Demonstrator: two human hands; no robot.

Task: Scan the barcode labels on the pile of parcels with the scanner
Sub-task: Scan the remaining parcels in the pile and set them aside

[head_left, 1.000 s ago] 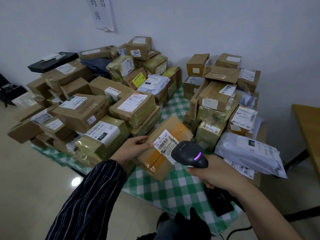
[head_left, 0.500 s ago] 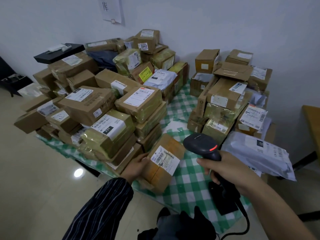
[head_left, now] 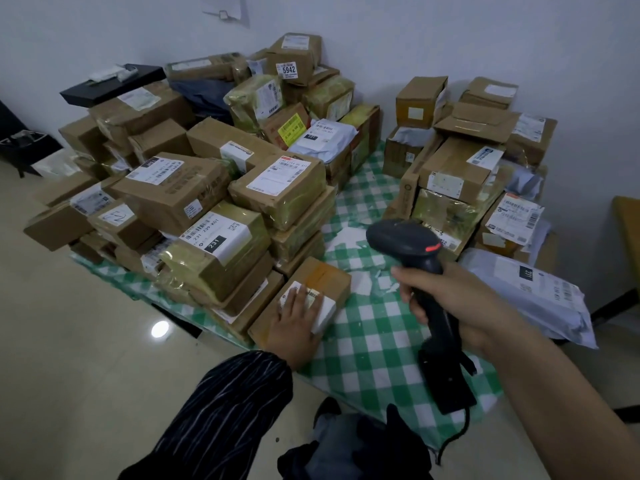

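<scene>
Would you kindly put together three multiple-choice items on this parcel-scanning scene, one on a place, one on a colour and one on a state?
1. Where does the left hand rest?
A. on the flat brown cardboard parcel with the white label at the table's near edge
B. on the grey plastic mailer bag
C. on the floor

2. What colour is the checked tablecloth?
A. red and white
B. green and white
C. plain blue

3. How is the black handheld barcode scanner held?
A. lying loose on the table
B. standing in a cradle
C. gripped by its handle in the right hand

Answers: 1 A, the palm lies flat over that parcel's label; 2 B, green and white squares show between the piles; 3 C, the fingers wrap the handle, above the table.
</scene>
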